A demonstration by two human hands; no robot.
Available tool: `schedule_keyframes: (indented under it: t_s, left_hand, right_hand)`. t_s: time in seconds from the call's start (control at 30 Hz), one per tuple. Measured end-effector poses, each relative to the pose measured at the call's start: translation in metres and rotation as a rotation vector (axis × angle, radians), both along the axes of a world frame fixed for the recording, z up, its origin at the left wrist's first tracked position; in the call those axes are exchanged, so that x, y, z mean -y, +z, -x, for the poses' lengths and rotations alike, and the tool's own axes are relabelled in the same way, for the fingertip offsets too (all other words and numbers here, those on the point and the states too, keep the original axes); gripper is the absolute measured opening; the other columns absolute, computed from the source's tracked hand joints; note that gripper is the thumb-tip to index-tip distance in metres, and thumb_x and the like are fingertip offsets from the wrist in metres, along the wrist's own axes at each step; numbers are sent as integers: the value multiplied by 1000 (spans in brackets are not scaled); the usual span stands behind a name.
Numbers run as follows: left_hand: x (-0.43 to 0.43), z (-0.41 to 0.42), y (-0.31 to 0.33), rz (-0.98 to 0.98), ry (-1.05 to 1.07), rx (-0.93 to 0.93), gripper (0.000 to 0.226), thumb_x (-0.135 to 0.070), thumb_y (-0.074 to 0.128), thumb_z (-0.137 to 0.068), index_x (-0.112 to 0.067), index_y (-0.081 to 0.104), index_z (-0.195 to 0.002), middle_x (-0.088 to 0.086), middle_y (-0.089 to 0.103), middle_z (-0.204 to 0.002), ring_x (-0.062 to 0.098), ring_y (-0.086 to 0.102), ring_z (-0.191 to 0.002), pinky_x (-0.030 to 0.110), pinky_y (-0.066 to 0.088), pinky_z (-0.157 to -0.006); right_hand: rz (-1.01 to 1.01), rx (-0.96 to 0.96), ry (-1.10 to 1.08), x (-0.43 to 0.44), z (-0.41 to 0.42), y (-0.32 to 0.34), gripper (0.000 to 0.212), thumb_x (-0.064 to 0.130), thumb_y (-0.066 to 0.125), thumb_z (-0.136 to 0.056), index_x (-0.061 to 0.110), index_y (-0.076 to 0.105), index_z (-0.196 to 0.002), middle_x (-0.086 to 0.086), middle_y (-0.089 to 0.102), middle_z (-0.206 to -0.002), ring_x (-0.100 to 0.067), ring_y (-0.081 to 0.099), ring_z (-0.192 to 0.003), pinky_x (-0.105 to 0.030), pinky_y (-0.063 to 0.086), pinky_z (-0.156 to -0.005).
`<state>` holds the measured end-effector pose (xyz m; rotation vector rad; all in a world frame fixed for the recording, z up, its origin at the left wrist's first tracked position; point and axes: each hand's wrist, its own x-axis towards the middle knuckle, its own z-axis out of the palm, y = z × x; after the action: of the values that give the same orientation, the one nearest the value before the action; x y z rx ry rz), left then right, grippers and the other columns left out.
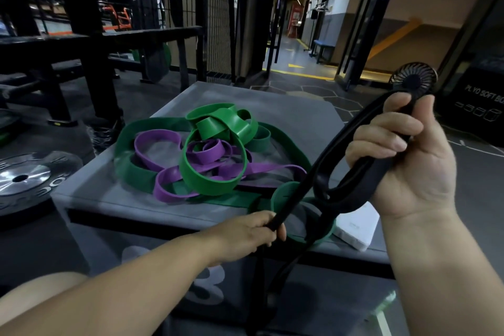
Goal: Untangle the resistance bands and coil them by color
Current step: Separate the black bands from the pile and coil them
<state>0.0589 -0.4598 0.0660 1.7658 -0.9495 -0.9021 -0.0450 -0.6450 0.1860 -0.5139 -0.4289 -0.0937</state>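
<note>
left hand [255,229] and right hand [406,161] grip the half-coiled black band [357,189]; green and purple bands [188,172] beyond them lie tangled.

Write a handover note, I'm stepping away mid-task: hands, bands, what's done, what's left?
Left hand grips the black band low, by the front edge of the box.
Right hand, raised, holds the black band's coiled loops.
Green bands and purple bands lie tangled in one heap on the box.
Done: black band lifted out and partly coiled, its tail hanging below the box edge.
Left: finish the black coil, then separate and coil green and purple.
</note>
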Motion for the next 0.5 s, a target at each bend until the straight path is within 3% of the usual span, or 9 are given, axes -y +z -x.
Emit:
schedule_keyframes:
  t_s: [0.17, 0.23, 0.33, 0.5]
  left_hand:
    - [-2, 1, 2, -71, -66, -85, 28, -1, 40, -96, -17, 58, -109, -3, 61, -93, 5, 55, -83, 12, 42, -77]
    - [-1, 3, 3, -102, -105, -90, 24, 0, 37, -98, -13, 52, -111, -1, 63, -96, 8, 56, -83, 15, 44, -77]
    - [0, 8, 4, -61, -62, -138, 13, -5, 39, -101, -14, 48, -100, 0, 66, -94, 12, 56, -79, 21, 46, -75]
    - [-1, 10, 9, 62, -45, -83, 17, -15, 42, -102, -20, 58, -98, -5, 67, -92, 8, 59, -87, 19, 45, -85]
  right_hand:
    - [35, 61, -122, 9, 3, -2, 27, 39, 56, -95, 22, 57, -116, 2, 57, -60, -13, 58, -60, -39, 52, -89]
    - [108, 65, -259, 7, 5, -2, 34, 39, 60, -90, 30, 56, -123, 6, 50, -57, -7, 52, -51, -33, 56, -78]
    - [216, 4, -555, 0, 4, 1, 42, 30, 55, -89, 43, 47, -128, 10, 37, -58, -3, 34, -47, -17, 44, -53]
    - [407, -147, -919, -6, -7, -10, 51, 17, 40, -103, 48, 29, -141, 5, 41, -61, -10, 36, -52, -23, 40, -54]
